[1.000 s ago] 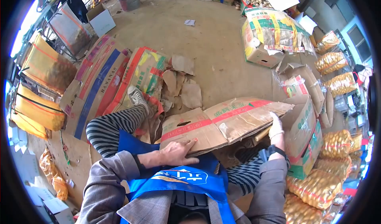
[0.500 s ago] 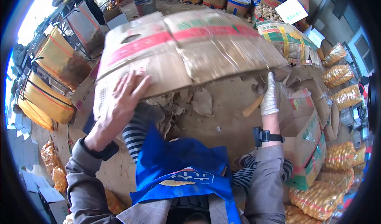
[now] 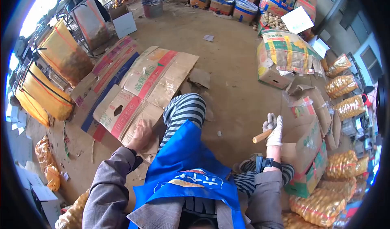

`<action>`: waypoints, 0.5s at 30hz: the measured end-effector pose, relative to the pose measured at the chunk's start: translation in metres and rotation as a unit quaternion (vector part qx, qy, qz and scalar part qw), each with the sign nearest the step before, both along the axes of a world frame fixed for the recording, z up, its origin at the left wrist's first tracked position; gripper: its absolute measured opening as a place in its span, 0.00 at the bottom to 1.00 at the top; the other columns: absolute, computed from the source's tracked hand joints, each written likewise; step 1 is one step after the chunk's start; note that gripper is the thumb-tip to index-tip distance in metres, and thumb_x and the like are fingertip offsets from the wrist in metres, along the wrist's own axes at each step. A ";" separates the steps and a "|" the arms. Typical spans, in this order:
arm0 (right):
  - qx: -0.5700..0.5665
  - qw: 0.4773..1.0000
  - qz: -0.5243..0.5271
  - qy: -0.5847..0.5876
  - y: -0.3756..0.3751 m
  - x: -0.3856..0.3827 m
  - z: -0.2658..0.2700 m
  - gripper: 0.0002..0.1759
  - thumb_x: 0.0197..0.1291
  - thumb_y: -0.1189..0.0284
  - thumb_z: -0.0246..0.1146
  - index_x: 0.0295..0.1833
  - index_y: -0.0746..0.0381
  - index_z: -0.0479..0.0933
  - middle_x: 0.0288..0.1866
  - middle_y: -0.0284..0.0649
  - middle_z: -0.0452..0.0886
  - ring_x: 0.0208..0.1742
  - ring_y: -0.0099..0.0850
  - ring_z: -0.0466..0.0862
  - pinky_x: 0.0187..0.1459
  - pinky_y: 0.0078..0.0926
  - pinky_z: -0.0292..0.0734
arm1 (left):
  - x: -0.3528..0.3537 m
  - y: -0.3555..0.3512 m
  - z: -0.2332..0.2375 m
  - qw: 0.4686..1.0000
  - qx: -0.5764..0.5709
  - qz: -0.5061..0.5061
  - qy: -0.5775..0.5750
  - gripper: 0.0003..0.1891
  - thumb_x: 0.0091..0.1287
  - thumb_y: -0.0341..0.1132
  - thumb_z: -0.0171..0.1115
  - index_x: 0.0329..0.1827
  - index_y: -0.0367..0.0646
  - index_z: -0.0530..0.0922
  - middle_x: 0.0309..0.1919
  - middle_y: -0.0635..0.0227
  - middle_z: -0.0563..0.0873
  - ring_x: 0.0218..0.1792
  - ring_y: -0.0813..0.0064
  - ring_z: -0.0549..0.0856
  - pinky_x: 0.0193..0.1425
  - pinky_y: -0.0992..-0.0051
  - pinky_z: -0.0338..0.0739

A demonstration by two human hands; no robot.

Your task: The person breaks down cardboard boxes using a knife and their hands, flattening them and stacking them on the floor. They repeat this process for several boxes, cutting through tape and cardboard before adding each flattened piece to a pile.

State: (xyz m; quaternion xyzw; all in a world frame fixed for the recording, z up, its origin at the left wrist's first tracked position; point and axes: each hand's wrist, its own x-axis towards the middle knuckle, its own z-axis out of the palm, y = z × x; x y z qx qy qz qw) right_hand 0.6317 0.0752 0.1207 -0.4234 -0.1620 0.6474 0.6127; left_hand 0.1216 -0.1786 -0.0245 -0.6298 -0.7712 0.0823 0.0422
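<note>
Now, the left hand [image 3: 141, 135] is down on the near end of a flattened cardboard box [image 3: 156, 76], fingers slightly bent over the brown board; whether they pinch it or simply press, I cannot tell. What a broad sheet it is: creased across the middle, slightly bowed, with red bands, green lettering and a dark oval hand hole. It lies askew on other flattened cartons [image 3: 109, 75], where a blue stripe and a pinkish-purple one show past its left edge. Its right edge runs close by the striped trouser leg [image 3: 185, 107], and beyond that ragged brown scraps [image 3: 200, 78] poke out, torn and curling.

Across to the right hand [image 3: 274, 128], in a white glove, up over the floor: a couple of fingers point upward, the others closed around a wooden handle [image 3: 262, 137], smooth, pale and round-ended, its far end hidden by the glove. Just beside it stands an open carton [image 3: 306, 154], flaps up, green at the base.

And look at the room! A wide stretch of dusty brown floor [image 3: 231, 74] runs between the cardboard pile and a taped carton [image 3: 276, 68] on the far right. Tighter near the body, though: the blue apron [image 3: 185, 160] drapes between the arms, and plump net bags [image 3: 321, 199] crowd the right side behind the open carton.
</note>
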 end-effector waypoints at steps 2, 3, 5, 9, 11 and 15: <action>0.001 1.000 -0.021 0.011 -0.006 0.029 -0.008 0.21 0.64 0.56 0.61 0.60 0.39 0.64 0.49 0.25 0.79 0.51 0.25 0.81 0.38 0.26 0.78 | 0.016 0.008 0.037 0.997 -0.038 0.008 -0.061 0.25 0.59 0.30 0.57 0.59 0.31 0.67 0.48 0.39 0.75 0.44 0.47 0.81 0.45 0.59 0.81; 0.002 0.999 -0.031 0.019 -0.008 0.038 -0.012 0.20 0.64 0.56 0.61 0.59 0.39 0.64 0.49 0.25 0.80 0.50 0.24 0.82 0.38 0.26 0.78 | 0.021 0.011 0.051 0.994 -0.057 0.013 -0.089 0.24 0.60 0.30 0.57 0.59 0.30 0.67 0.47 0.39 0.75 0.43 0.47 0.81 0.44 0.59 0.81; -0.008 0.998 -0.052 0.015 -0.017 0.030 0.001 0.18 0.64 0.57 0.61 0.57 0.38 0.65 0.46 0.24 0.81 0.49 0.24 0.82 0.38 0.26 0.77 | 0.014 0.006 -0.008 0.998 -0.021 -0.044 0.035 0.21 0.63 0.31 0.54 0.58 0.30 0.70 0.45 0.45 0.77 0.38 0.50 0.82 0.39 0.59 0.79; 0.034 0.999 0.008 0.013 -0.014 0.038 -0.029 0.16 0.62 0.55 0.62 0.52 0.46 0.71 0.45 0.27 0.82 0.48 0.25 0.82 0.37 0.27 0.76 | 0.019 -0.012 -0.023 0.999 -0.039 -0.017 0.010 0.22 0.62 0.32 0.55 0.59 0.31 0.70 0.47 0.45 0.78 0.40 0.51 0.81 0.41 0.60 0.78; -0.004 0.990 0.050 -0.131 -0.029 0.018 -0.003 0.22 0.63 0.54 0.59 0.54 0.57 0.73 0.47 0.37 0.82 0.38 0.29 0.82 0.37 0.31 0.76 | 0.013 -0.006 -0.022 0.999 -0.045 -0.011 -0.014 0.22 0.62 0.32 0.55 0.59 0.32 0.70 0.47 0.46 0.78 0.41 0.51 0.81 0.42 0.60 0.77; -0.041 0.992 0.026 -0.119 -0.025 0.024 -0.019 0.19 0.63 0.59 0.61 0.53 0.59 0.74 0.42 0.40 0.83 0.24 0.24 0.77 0.31 0.31 0.78 | -0.027 0.021 -0.008 0.997 -0.059 0.021 -0.035 0.23 0.62 0.32 0.56 0.60 0.33 0.70 0.49 0.47 0.78 0.43 0.51 0.81 0.45 0.60 0.76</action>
